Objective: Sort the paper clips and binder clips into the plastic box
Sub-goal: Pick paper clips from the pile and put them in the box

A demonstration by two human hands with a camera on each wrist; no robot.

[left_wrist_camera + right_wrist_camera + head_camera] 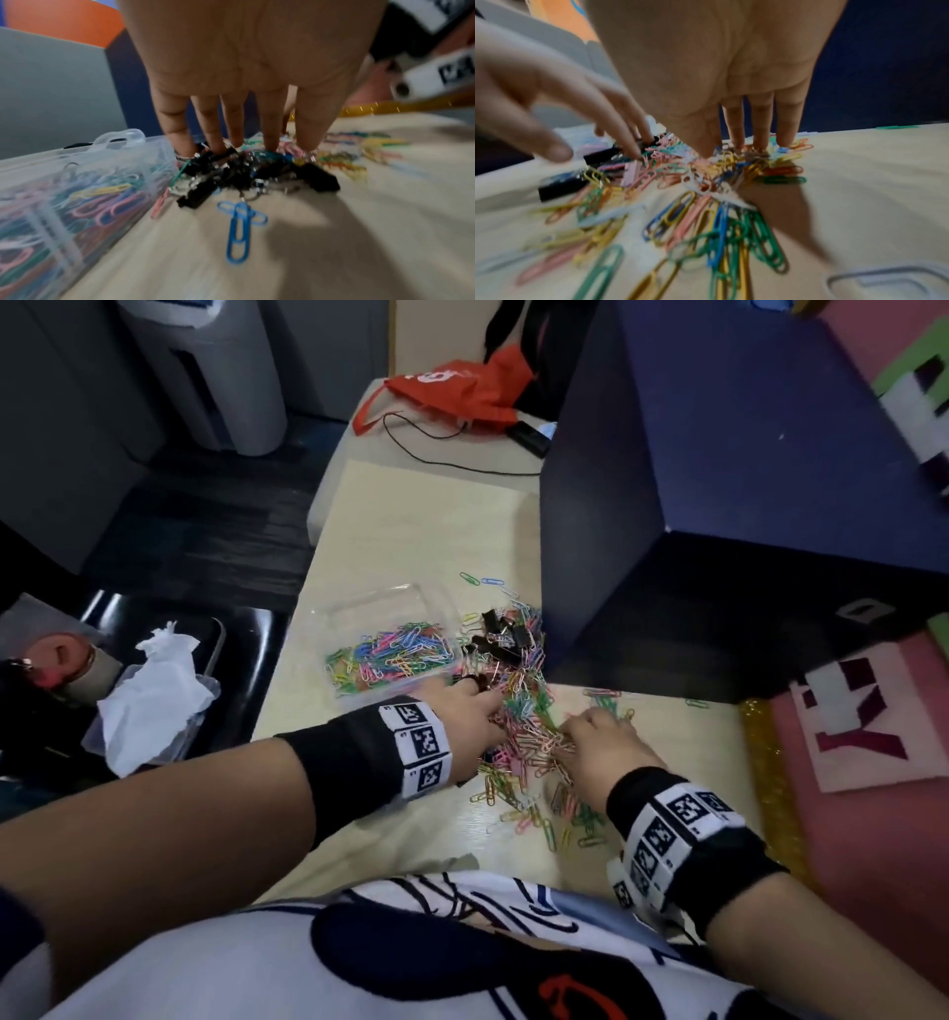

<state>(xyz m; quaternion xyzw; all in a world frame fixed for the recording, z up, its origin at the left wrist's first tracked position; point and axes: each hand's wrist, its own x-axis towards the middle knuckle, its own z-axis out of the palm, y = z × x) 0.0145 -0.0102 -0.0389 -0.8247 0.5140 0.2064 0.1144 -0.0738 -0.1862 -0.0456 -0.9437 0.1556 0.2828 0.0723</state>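
Note:
A clear plastic box [375, 596] [77, 150] half full of coloured paper clips stands on the beige table. To its right lies a loose pile of paper clips [529, 737] [706, 213], with several black binder clips [500, 631] [246, 174] [562, 187] at its far and left side. My left hand [488, 706] [244, 146] presses straight fingers down onto binder clips beside the box. My right hand [590, 726] [746, 146] rests straight fingertips on the paper clips. Neither hand grips anything. Both wrist views are blurred.
A tall dark blue box [719, 505] stands right behind the pile. A red bag [462, 387] and a black cable [452, 462] lie at the table's far end. A black chair with crumpled tissue [154, 701] sits left of the table edge. Pink felt [847, 737] borders the right.

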